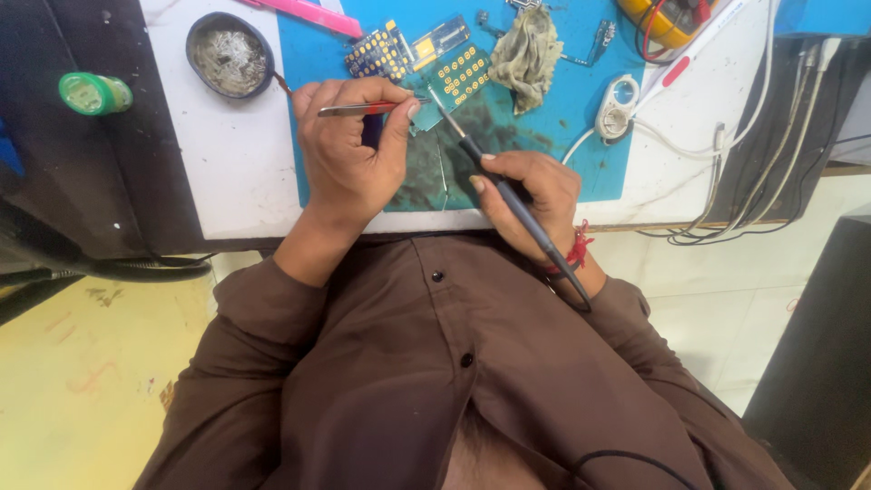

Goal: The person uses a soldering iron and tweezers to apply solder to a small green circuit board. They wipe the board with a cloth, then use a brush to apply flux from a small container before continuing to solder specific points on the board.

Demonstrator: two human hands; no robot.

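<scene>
Landmark: the blue rectangular work mat on the white table.

The left hand is over the near left part of the mat. Its grip is closed, thumb and forefinger pinching slim metal tweezers with a red band. The tweezer tips point right, toward a small green circuit board with yellow pads lying near the mat's centre.

The right hand is at the near edge of the mat. Its grip is closed around a thin dark pen-shaped soldering iron, held like a pencil. The tip reaches the near edge of the green board, just beside the tweezer tips. Whether either tip touches the board cannot be determined.

On the far side of the mat lie a blue circuit board with yellow pads and a crumpled grey-green cloth. Left of the mat, on the table, stands a round dark dish of grey residue.
</scene>
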